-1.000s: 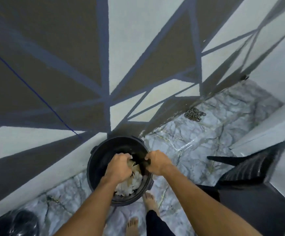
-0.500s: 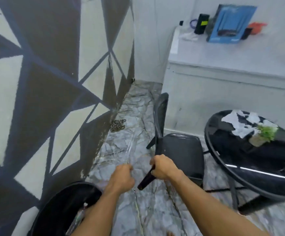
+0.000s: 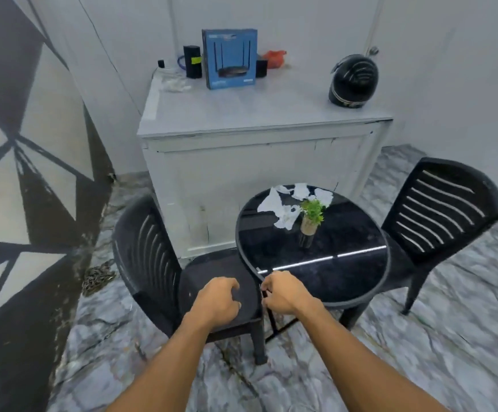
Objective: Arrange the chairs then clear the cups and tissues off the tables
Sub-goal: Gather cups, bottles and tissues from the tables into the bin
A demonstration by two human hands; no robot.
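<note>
- The left hand [image 3: 218, 298] is stretched forward over the seat of the left chair [image 3: 148, 248], its fingers curled in on the palm with nothing in them.
- The right hand [image 3: 283, 295] hangs at the near rim of the round black table [image 3: 354, 233]. Its fingers are curled too, but I cannot tell whether they pinch anything or touch the rim.
- The tissues [image 3: 268, 202], several torn white pieces, lie on the far side of the table, well apart from both hands.
- A small potted plant [image 3: 311, 215] stands upright just right of the tissues.
- The left chair's seat sits partly under the table's left edge, and the right chair [image 3: 441, 209] is drawn up to the table's right side.
- Beyond the table, a white cabinet [image 3: 256, 144] carries a blue box [image 3: 230, 58] and a black helmet [image 3: 353, 81].
- A chain [image 3: 97, 276] lies on the marble floor by the left wall.
</note>
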